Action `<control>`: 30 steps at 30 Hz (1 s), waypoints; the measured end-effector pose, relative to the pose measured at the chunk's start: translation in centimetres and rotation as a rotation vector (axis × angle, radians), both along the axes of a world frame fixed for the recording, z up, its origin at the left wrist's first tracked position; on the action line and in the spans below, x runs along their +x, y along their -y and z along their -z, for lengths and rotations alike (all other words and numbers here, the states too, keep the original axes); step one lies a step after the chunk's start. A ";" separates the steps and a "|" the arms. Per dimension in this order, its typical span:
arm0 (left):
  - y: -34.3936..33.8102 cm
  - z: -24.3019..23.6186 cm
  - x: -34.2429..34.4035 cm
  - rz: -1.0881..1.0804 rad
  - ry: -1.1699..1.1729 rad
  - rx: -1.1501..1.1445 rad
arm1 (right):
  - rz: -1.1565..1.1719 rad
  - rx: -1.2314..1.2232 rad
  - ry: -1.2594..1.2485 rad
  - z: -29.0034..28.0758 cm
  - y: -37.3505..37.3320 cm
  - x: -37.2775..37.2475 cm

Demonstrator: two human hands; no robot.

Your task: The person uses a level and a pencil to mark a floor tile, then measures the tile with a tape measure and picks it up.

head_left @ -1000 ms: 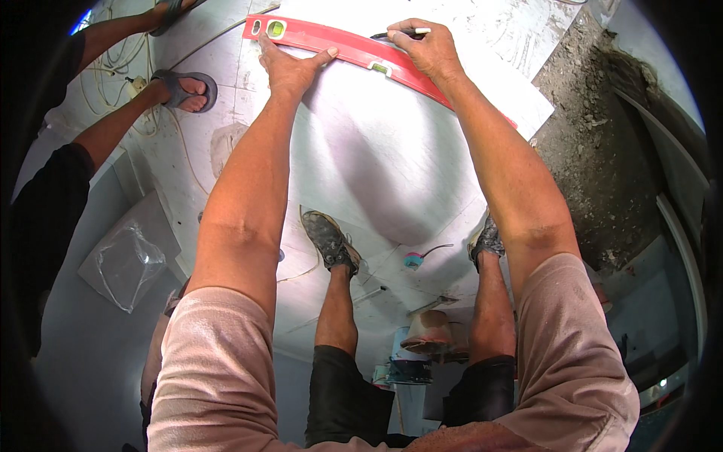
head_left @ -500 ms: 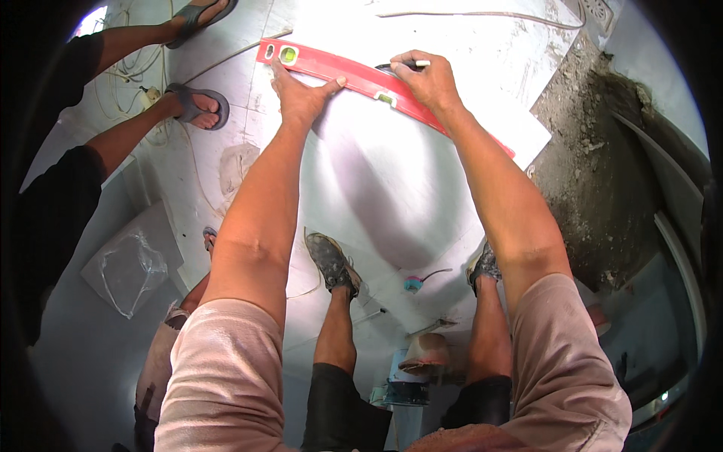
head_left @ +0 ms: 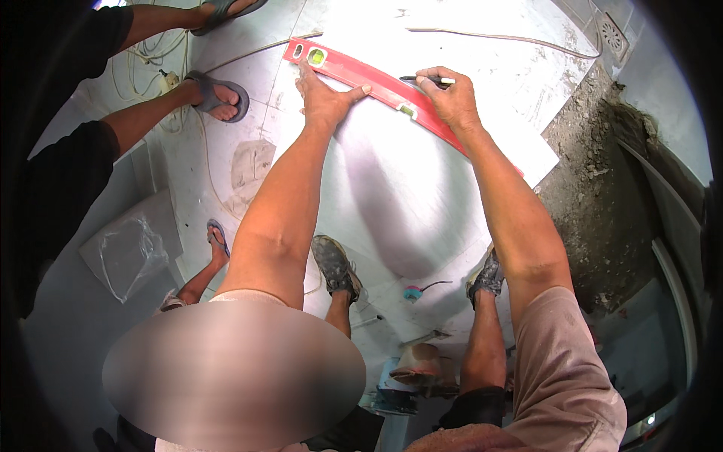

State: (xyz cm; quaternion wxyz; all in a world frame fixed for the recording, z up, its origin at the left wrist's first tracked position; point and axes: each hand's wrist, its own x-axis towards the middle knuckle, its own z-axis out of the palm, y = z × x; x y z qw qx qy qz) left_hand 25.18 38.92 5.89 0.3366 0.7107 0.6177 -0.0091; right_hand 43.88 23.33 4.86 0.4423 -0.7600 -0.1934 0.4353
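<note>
A red spirit level (head_left: 354, 74) with green vials lies slantwise across a large white tile (head_left: 392, 158). Near the level's left end, my left hand (head_left: 325, 99) grips it, thumb pressed on its face and the other fingers partly hidden. My right hand (head_left: 454, 102) is closed round a marker pen (head_left: 447, 80), whose dark end points left along the level's far edge. My right wrist and forearm pass over the level's right part, and its right tip shows beyond the arm.
Another person's sandalled foot (head_left: 222, 99) stands left, near tangled cables (head_left: 154, 53). Rubble and grey mortar (head_left: 587, 196) fill a strip at right, below a floor drain (head_left: 614, 36). A bucket (head_left: 416, 365) and a small blue-pink object (head_left: 412, 294) sit near my shoes (head_left: 335, 265).
The whole scene has shifted slightly right and down in the picture. Both hands keep their places on the level and the pen; the pen's position along the level looks nearly the same.
</note>
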 end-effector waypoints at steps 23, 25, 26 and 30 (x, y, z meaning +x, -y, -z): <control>0.1 -0.4 0.2 -0.007 -0.003 -0.033 | -0.090 0.043 0.042 0.5 -5.5 -1.9; 0.2 -0.5 0.3 -0.012 -0.003 -0.040 | -0.073 0.054 0.100 0.9 -5.5 -1.9; 0.2 -0.5 0.3 -0.014 -0.009 -0.041 | -0.087 0.046 0.105 0.9 -5.6 -1.8; 0.1 -0.4 0.3 -0.011 -0.015 -0.037 | -0.138 0.054 0.137 1.1 -6.3 -1.2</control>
